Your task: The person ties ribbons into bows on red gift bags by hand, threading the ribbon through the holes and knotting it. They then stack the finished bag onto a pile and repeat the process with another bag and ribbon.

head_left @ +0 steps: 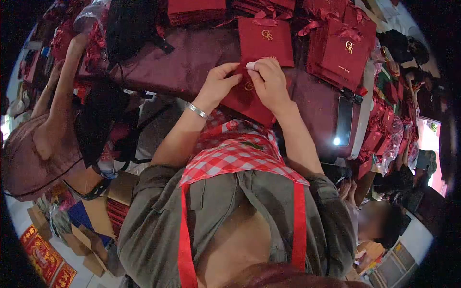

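A dark red gift bag [245, 100] with a gold logo lies flat before me on the table, its lower end near my apron. At its upper edge, my left hand [222, 85] is closed, thumb and forefinger curled in on the bag from the left. My right hand [270, 82] is closed on the same edge from the right, with a white covering [250, 66] on a fingertip. Whether a ribbon lies between the fingers is too small to tell. Just beyond sits another red gift bag [266, 45] with a bow and gold lettering.
Stacked red bags [348, 55] with ribbons stand at the right, beside a phone [344, 120] with its light on. More red stacks [196, 10] line the far side. A co-worker's arm [67, 79] reaches in at the left; another person sits at lower right.
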The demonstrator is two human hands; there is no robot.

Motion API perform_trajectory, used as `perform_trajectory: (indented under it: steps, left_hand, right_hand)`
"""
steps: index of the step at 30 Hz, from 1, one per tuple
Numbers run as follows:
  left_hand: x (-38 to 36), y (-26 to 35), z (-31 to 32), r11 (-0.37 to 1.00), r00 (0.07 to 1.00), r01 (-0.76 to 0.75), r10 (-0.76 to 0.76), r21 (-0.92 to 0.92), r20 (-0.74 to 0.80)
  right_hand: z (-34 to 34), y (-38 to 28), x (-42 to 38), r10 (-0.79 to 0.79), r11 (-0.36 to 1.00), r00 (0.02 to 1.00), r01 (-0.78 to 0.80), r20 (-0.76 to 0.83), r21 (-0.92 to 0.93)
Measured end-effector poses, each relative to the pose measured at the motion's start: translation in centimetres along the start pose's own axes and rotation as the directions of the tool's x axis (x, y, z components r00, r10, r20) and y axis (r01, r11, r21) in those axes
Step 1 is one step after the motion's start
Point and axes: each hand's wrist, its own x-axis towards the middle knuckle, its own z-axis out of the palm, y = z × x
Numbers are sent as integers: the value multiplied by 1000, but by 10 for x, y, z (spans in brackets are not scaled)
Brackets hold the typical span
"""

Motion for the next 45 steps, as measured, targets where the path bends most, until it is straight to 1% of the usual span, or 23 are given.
perform_trajectory:
  steps: [2,9,14,17,19,20,21,22,23,26,28,29,33,34,36,37,38,40,41,42,43,44,45]
  left_hand:
    - [0,-2,0,999,1000,-14,14,29,-16]
    - [1,-6,-1,1000,1000,-8,8,-3,-1]
    - [3,-13,0,981,990,-95,111,172,-88]
    - [-2,-3,3,957,978,-146,178,252,-109]
    - [3,-7,-3,959,987,-83,116,273,-109]
    - [3,-9,0,997,988,-57,65,60,-140]
    - [3,-2,-2,942,987,-98,134,322,-93]
    - [1,-3,0,972,988,-91,115,216,-103]
    - [1,-4,2,991,990,-77,90,112,-113]
    - [2,2,0,991,994,-43,55,129,-90]
    - [1,3,2,995,993,-62,69,77,-93]
    - [-1,8,2,998,996,-24,29,55,-88]
    - [2,11,-14,989,993,117,-118,-87,-3]
    - [8,13,-14,988,989,145,-145,51,-1]
    - [3,16,-9,974,992,69,-89,214,86]
    - [2,22,-3,969,992,-12,-19,247,121]
    - [8,17,-11,966,994,-11,-17,257,105]
    - [23,-2,-25,769,965,-248,140,589,223]
    - [17,19,-16,514,912,-400,307,759,272]
    - [17,25,-16,515,915,-393,305,762,265]
    - [20,28,-16,468,889,-449,321,761,327]
    - [22,32,-17,419,859,-505,333,755,390]
    - [24,38,-16,349,870,-486,283,801,404]
  right_hand:
    - [0,0,1,-33,999,999,33,2,-20]
    - [-2,-7,4,41,988,993,-25,108,-149]
    - [2,-4,4,26,975,986,11,165,-221]
    - [10,-6,4,21,952,979,43,202,-304]
    - [9,-14,10,101,905,957,25,271,-425]
    - [7,-21,16,136,892,940,20,312,-451]
    - [9,-27,19,148,855,931,49,334,-516]
    - [12,-31,21,163,815,920,78,356,-575]
    - [15,-31,21,146,820,927,81,344,-567]
    - [14,-20,17,154,843,941,34,302,-537]
    - [20,2,6,196,939,947,-106,254,-328]
    - [16,-1,3,270,956,957,-255,101,-143]
    - [8,3,-12,252,967,958,-242,137,-85]
    - [11,6,-15,238,971,964,-232,116,-64]
    - [12,7,-16,202,979,972,-195,120,-63]
    - [14,8,-16,197,980,973,-192,117,-56]
    - [15,8,-17,195,980,974,-191,115,-52]
    - [10,8,-16,198,980,971,-197,133,-21]
    - [8,7,-16,210,977,968,-213,135,4]
    - [5,6,-15,223,973,965,-228,137,25]
    - [1,5,-13,220,974,965,-227,142,28]
    - [-5,3,-9,300,947,925,-318,234,41]
    - [-10,2,-5,373,912,870,-407,323,45]
